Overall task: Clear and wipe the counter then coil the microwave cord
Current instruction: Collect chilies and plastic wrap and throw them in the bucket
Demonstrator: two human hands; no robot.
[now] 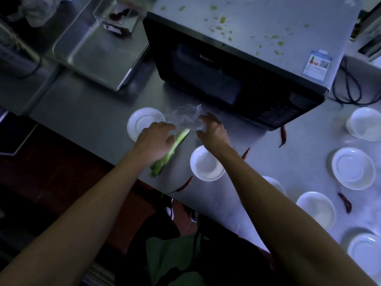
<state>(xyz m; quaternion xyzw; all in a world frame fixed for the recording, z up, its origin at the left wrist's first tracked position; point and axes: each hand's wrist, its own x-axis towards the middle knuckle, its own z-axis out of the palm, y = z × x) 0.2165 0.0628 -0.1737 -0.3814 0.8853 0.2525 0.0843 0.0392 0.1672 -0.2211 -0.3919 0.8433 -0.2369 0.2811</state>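
Head view, looking down on a dim steel counter point(288, 162), takes in both bare forearms reaching forward. The left hand point(153, 141) is laid over the upper end of a green onion stalk point(173, 148), with its fingers curled down onto it; whether the stalk is actually pinched cannot be told through the blur. The stalk lies slanted near the counter's front edge, between a white saucer point(142, 120) at the left and a white bowl point(206, 164) at the right. The right hand point(212, 129) is held with fingers and thumb spread and bent, at the edge of a crumpled clear plastic bag point(183, 115) that lies just in front of the microwave point(247, 58). Contact with the bag seems likely, yet a firm grip cannot be confirmed.

Small green scraps point(222, 19) are scattered over the microwave's grey top, and a blue label point(317, 65) is stuck near its right corner. The black microwave cord point(350, 85) is seen lying in loose loops on the counter just right of the microwave. Dried red chillies point(282, 135) are strewn about the counter, one just beside the microwave's front corner. More white dishes point(353, 168) are set out well to the right. A steel tray point(97, 48) is seen left of the microwave.
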